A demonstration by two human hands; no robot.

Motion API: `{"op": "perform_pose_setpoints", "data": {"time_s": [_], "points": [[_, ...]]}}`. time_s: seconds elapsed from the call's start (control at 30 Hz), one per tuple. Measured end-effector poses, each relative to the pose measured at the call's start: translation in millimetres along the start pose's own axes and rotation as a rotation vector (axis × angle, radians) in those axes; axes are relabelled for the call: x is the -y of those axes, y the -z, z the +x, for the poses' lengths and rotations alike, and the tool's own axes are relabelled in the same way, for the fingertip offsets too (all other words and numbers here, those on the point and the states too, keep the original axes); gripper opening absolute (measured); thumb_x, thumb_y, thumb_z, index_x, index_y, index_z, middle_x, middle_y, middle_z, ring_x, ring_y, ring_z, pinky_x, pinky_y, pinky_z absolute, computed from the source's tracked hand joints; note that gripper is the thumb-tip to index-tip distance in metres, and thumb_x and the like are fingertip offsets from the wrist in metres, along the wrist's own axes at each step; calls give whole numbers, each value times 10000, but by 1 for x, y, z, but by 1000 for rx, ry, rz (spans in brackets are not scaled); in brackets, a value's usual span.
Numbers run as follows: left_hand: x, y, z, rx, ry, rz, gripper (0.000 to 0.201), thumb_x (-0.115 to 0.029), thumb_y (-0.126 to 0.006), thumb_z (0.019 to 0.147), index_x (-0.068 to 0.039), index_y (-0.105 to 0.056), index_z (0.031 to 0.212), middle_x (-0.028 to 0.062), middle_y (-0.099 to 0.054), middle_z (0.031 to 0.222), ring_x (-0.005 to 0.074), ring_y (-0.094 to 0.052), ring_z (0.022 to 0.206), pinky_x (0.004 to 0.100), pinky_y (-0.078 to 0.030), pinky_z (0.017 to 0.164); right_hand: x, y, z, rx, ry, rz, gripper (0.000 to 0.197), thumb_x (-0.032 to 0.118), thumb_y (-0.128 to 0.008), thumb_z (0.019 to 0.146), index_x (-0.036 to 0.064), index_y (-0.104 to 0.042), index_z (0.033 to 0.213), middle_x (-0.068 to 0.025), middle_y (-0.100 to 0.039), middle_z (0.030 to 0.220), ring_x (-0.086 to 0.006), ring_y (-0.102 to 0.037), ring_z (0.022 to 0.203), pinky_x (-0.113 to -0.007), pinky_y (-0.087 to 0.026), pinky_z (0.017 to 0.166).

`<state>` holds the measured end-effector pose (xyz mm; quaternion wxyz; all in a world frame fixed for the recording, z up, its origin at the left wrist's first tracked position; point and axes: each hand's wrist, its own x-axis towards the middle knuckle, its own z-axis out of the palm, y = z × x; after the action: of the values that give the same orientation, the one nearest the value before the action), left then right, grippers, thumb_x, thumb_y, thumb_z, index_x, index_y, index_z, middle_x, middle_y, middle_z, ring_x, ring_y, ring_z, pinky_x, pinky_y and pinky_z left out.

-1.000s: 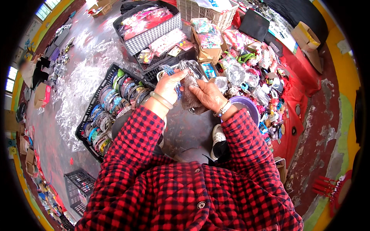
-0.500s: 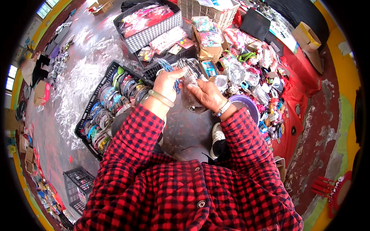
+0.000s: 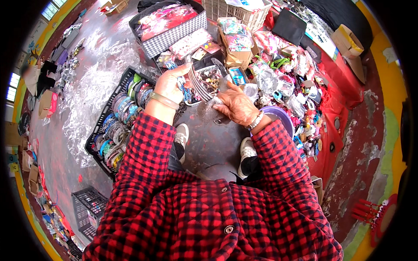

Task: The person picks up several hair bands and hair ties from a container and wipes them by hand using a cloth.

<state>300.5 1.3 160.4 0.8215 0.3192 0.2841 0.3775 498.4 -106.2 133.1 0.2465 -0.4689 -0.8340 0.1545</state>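
My left hand (image 3: 169, 85) holds a striped grey-and-white headband (image 3: 198, 83) by one end, above a black crate of bangles (image 3: 114, 121). My right hand (image 3: 234, 104) grips a clear plastic bag (image 3: 213, 113) just below the band's other end. Both sleeves are red-and-black check. A bangle sits on my left wrist and a beaded bracelet on my right. A small dark tray of hair ornaments (image 3: 209, 78) lies right behind the hands.
A houndstooth bin of pink packets (image 3: 174, 35) stands beyond. Bagged accessories (image 3: 283, 82) pile up at the right on a red cloth, with a purple bowl (image 3: 281, 119) near my right wrist. Crumpled clear plastic (image 3: 87, 82) covers the floor at left. My shoes (image 3: 247, 152) rest below.
My hands have drawn apart: the left moved up and left with the headband pulled out of the clear bag, while the right stayed lower with the bag.
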Motion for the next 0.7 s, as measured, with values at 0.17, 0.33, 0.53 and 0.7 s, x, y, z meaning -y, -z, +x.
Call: {"op": "perform_pose_setpoints", "data": {"time_s": [0.17,0.33,0.53,0.7], "points": [[22,-17,-5,116,123,132,279,-285,-561,842,-24,-593,934,57,-631,869,86,-563,669,196,-355,509,7,2,0,-107,-91,28,241,269,-525,848,38,-549,913,-152,-543,729,-349,-529,760,-435,-402,733],[38,-29,-11,27,104,168,226,-284,-566,838,-68,-612,882,19,-638,809,77,-572,687,194,-354,515,17,6,2,-147,-220,29,269,277,-520,854,12,-545,890,-184,-544,679,-386,-532,665,-434,-410,584],[27,-24,-8,45,122,55,169,-192,-569,828,-42,-600,901,60,-633,775,137,-604,670,225,-416,513,16,2,3,-82,-261,257,265,277,-526,854,12,-545,856,-195,-562,711,-379,-556,701,-404,-430,593],[7,-11,-3,-16,154,-54,148,-150,-575,813,-52,-586,922,76,-623,767,178,-619,675,232,-438,511,11,-1,2,-65,-85,160,268,281,-538,844,14,-533,830,-187,-529,688,-370,-533,678,-412,-415,589]]}}
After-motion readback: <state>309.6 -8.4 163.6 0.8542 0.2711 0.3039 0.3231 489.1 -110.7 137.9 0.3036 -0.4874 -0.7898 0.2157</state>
